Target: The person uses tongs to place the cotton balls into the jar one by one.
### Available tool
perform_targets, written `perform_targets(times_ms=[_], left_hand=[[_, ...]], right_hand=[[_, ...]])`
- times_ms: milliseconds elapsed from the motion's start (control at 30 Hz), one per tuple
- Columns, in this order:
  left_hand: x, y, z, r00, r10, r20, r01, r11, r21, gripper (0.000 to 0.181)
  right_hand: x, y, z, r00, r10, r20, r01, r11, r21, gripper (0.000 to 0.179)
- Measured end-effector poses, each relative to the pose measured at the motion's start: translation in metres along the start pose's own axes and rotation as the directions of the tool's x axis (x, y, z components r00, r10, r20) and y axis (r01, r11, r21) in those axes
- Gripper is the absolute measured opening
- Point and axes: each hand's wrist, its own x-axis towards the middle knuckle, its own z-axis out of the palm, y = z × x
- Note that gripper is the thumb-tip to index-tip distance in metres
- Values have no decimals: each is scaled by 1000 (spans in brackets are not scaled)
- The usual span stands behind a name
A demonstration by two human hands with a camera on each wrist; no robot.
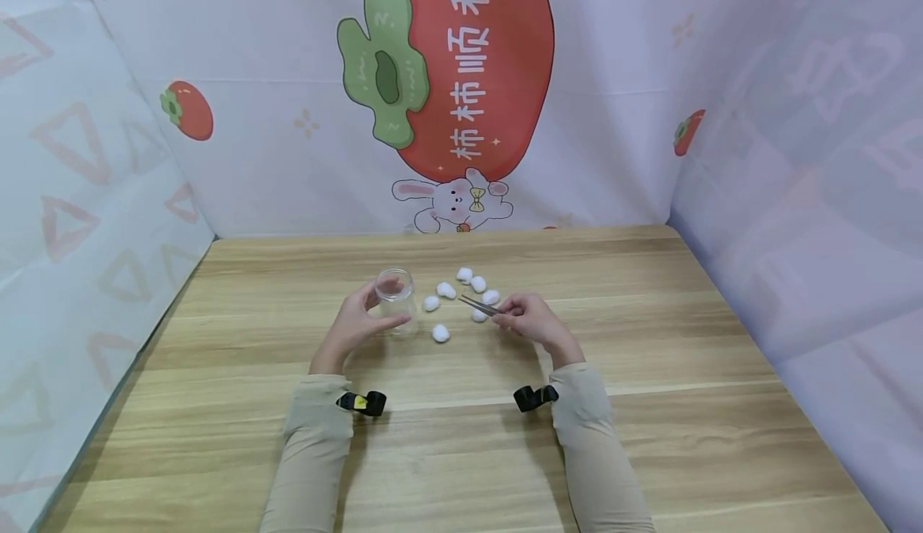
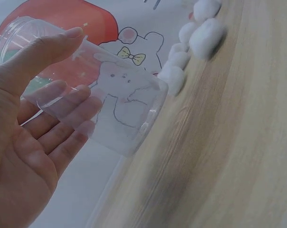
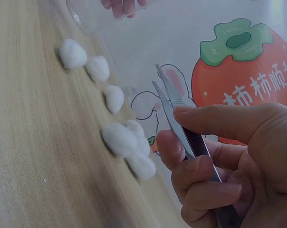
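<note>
My left hand (image 1: 356,325) grips a clear, empty-looking jar (image 2: 129,109), thumb on one side and fingers on the other. The jar has an open round mouth at its top in the head view. Metal tweezers (image 3: 171,107) are pinched between the thumb and fingers of my right hand (image 1: 530,318), their two tips slightly apart with nothing between them. Several white cotton balls lie on the table between the hands. One cotton ball (image 1: 441,333) is nearest me, and another (image 1: 479,315) sits just under the tweezers. In the left wrist view, part of the jar is behind the thumb.
The wooden table (image 1: 461,453) has a printed cloth backdrop (image 1: 274,164) behind it and cloth panels at both sides. A black wrist camera (image 1: 371,403) is strapped on the left sleeve, and another black camera (image 1: 530,398) on the right.
</note>
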Motion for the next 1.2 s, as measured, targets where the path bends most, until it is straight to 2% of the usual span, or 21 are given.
perform_targets(times_ms=[533, 700, 800, 933, 1200], left_hand=[[-1, 5, -2, 1000, -12, -21, 12, 1000, 6, 66], [-9, 28, -3, 1000, -27, -9, 27, 1000, 12, 64], [-8, 24, -3, 1000, -22, -10, 22, 1000, 11, 64], [-2, 3, -3, 1000, -18, -16, 18, 1000, 2, 67], [-1, 2, -3, 1000, -16, -16, 16, 1000, 4, 67]], right_hand=[[-1, -2, 4, 997, 8, 80, -3, 998, -57, 18], [-1, -2, 6, 994, 22, 104, -15, 998, -63, 19], [-1, -2, 7, 993, 25, 116, -17, 997, -71, 18], [1, -1, 8, 991, 26, 130, -14, 996, -93, 17], [0, 0, 10, 988, 23, 151, -9, 996, -93, 17]])
